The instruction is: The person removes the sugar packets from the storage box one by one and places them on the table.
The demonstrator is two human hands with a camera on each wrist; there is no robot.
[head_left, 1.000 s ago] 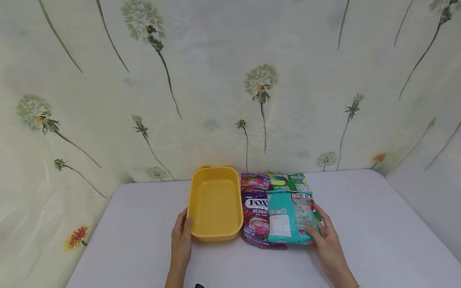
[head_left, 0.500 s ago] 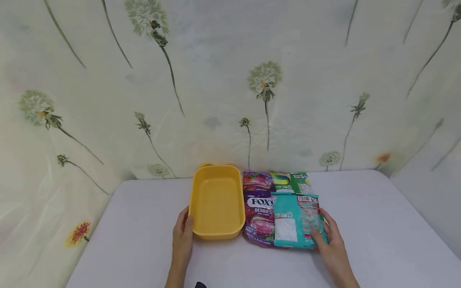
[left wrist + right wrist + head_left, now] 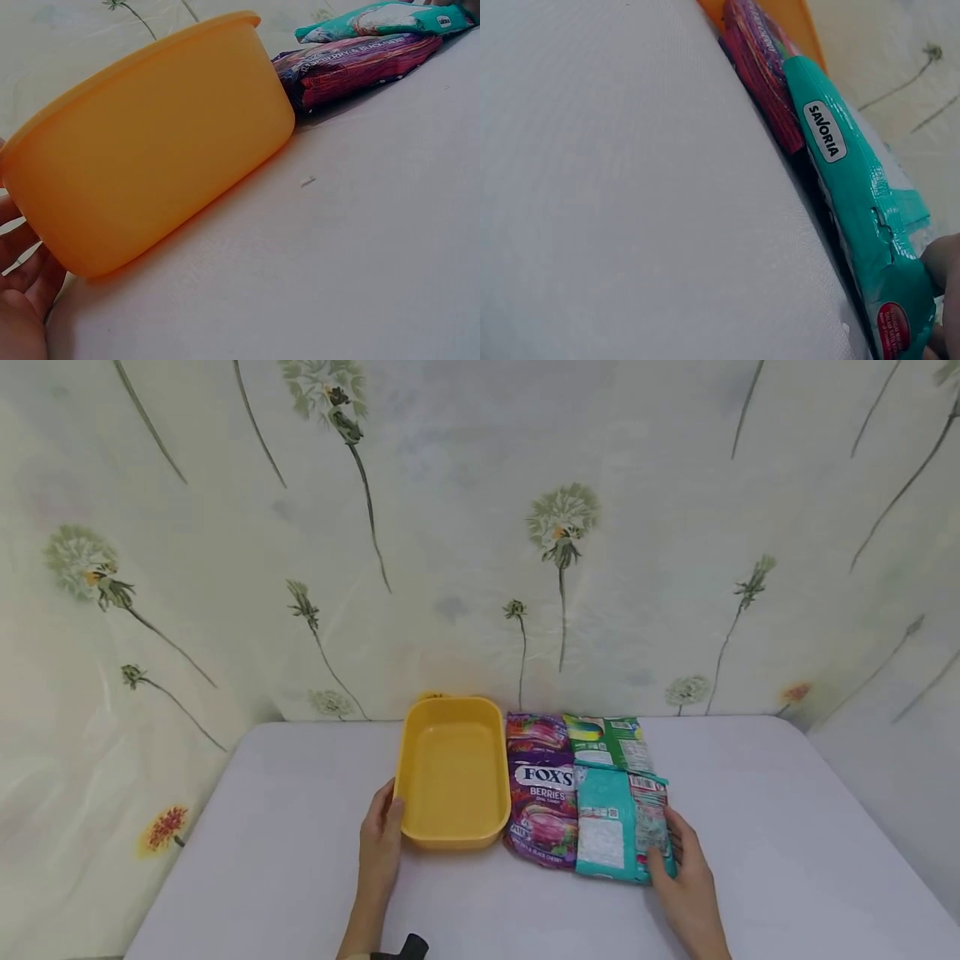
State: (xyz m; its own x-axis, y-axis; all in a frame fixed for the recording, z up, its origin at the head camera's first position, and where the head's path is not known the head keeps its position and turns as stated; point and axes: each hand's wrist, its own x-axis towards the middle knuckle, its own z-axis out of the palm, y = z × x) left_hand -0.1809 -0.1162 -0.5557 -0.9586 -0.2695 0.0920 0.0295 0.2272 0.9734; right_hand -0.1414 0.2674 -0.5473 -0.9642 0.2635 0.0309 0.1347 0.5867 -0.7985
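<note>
A yellow plastic basin stands at the table's back edge, nothing in it. My left hand grips its left side, thumb at the rim and fingers along the outer wall. Right of the basin lies a purple bag of Fox's Berries candy. Beside that bag, my right hand pinches the right edge of a teal snack bag, thumb on top. In the right wrist view, the teal bag shows a Savoria label and a dark gap beneath its near edge.
Behind the front bags lie another purple candy bag and a green packet, both partly covered. The white tabletop extends to both sides. A floral-print sheet rises behind it.
My right hand has drawn the teal bag rightward and nearer to me, uncovering more of the Fox's bag. The left hand stays on the basin. The head view has shifted slightly.
</note>
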